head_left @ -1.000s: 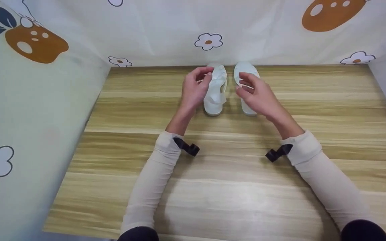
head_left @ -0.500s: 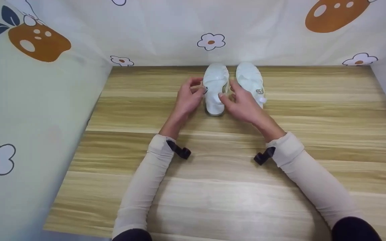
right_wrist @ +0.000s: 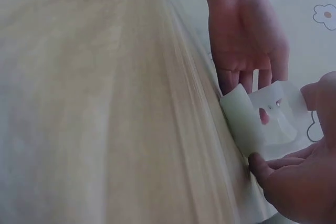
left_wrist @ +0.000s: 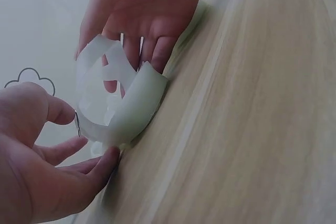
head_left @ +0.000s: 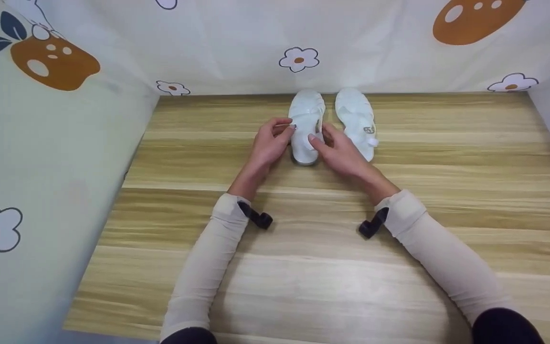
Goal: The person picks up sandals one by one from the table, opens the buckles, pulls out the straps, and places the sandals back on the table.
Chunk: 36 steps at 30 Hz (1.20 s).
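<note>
A pale mint-white sandal point(head_left: 305, 119) stands on the wooden tabletop, its toe toward the back wall. At its left side my left hand point(head_left: 270, 143) pinches the strap by a small metal buckle point(left_wrist: 77, 123). My right hand point(head_left: 344, 152) grips the same sandal from the right, thumb over the ankle strap and fingers along the side. In the right wrist view the heel point(right_wrist: 242, 116) of the sandal sits between both hands. The matching sandal point(head_left: 355, 112) stands just to the right, partly covered by my right hand.
A patterned cloth wall point(head_left: 237, 48) rises behind the sandals' toes, with another cloth point(head_left: 55, 157) on the left. The wooden tabletop point(head_left: 303, 267) stretches toward me. A small white tab point(head_left: 373, 142) hangs at the right sandal's strap.
Both hands have come down from above the two sandals to the left sandal's sides. The right hand moved left, uncovering much of the right sandal. The sandals stay in place.
</note>
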Motion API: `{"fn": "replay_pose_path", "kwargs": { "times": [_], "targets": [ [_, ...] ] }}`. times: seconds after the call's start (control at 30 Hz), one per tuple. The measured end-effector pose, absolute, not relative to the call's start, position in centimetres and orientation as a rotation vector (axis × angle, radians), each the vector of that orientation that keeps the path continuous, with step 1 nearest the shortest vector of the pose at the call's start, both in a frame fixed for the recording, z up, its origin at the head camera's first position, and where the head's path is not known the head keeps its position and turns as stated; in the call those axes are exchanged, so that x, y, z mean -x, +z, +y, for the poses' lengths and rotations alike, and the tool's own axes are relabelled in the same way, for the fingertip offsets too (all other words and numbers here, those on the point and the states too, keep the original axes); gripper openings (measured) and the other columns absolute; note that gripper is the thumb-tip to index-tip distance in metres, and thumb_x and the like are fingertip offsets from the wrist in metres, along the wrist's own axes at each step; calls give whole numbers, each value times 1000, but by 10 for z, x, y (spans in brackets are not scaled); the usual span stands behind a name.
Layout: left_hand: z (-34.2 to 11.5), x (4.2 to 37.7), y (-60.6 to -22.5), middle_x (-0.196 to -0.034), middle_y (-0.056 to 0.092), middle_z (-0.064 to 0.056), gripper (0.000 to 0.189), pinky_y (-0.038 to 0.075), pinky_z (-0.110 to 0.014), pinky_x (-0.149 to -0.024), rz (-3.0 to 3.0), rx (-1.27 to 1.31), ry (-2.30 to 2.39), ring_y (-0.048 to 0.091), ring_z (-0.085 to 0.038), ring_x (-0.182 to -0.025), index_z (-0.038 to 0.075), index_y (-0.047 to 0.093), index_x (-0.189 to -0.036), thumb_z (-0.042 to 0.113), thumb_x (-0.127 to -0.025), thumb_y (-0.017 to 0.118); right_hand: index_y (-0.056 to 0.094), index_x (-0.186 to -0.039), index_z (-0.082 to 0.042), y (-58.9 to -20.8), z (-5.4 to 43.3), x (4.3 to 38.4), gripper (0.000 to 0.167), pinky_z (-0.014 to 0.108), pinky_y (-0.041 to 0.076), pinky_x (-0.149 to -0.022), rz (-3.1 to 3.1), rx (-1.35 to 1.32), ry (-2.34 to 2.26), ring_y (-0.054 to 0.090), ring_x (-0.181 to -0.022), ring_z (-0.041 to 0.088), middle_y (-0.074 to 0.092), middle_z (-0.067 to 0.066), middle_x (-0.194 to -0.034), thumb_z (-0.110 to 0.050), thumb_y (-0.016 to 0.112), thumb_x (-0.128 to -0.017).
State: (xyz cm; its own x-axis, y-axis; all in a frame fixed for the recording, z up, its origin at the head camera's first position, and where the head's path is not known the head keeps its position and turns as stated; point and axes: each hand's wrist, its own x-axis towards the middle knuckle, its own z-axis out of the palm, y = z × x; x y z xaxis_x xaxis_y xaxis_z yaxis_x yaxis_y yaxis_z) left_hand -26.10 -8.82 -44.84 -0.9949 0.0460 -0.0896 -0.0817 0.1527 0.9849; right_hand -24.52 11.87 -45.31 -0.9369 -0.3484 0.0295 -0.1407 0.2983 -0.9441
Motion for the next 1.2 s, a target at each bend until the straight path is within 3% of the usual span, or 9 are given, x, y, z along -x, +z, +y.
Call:
{"fn": "replay_pose_path", "kwargs": {
  "times": [0.23, 0.47, 0.73, 0.9, 1.03, 1.2],
  "targets": [
    [-86, 258, -450, -140, 70, -13, 38, 57, -34, -107, 2327, 31, 2025, 66, -20, -132, 2, 67, -140, 20, -106, 66, 39, -162, 4, -456, 117, 248, 62, 44, 32, -132, 2177, 414, -1892, 42, -159, 25, 47, 19, -168, -26, 59, -112],
    [-85, 257, -450, -131, 75, -10, 27, 56, -28, -96, 2372, -13, 2041, 68, -16, -122, 4, 75, -128, 17, -106, 65, 38, -164, 2, -457, 117, 246, 61, 42, 35, -131, 2116, 357, -1957, 33, -164, 21, 34, 15, -176, -27, 58, -113],
    [-81, 250, -446, -125, 78, -7, 22, 58, -28, -93, 2452, -19, 2037, 70, -16, -119, 9, 78, -122, 18, -106, 67, 49, -157, 1, -455, 122, 238, 51, 43, 43, -125, 2145, 371, -1988, 47, -156, 22, 48, 16, -168, -27, 54, -114],
    [-79, 241, -444, -126, 77, -6, 21, 58, -30, -99, 2520, -61, 1979, 70, -17, -120, 11, 77, -122, 20, -105, 67, 53, -151, 3, -453, 127, 230, 46, 41, 43, -125, 2160, 382, -2017, 52, -152, 24, 54, 18, -163, -25, 54, -115],
    [-78, 231, -442, -128, 76, -5, 22, 56, -31, -107, 2571, -128, 1926, 71, -17, -120, 10, 77, -122, 20, -105, 66, 53, -151, 4, -452, 134, 223, 45, 32, 49, -117, 2116, 381, -2040, 53, -149, 24, 55, 17, -162, -23, 52, -115],
    [-76, 219, -440, -126, 76, -8, 22, 57, -33, -108, 2552, -199, 1918, 72, -19, -118, 7, 77, -121, 19, -105, 67, 55, -151, 4, -453, 146, 214, 44, 24, 51, -113, 2108, 403, -2033, 51, -150, 24, 56, 17, -162, -21, 50, -116]
  ]
}}
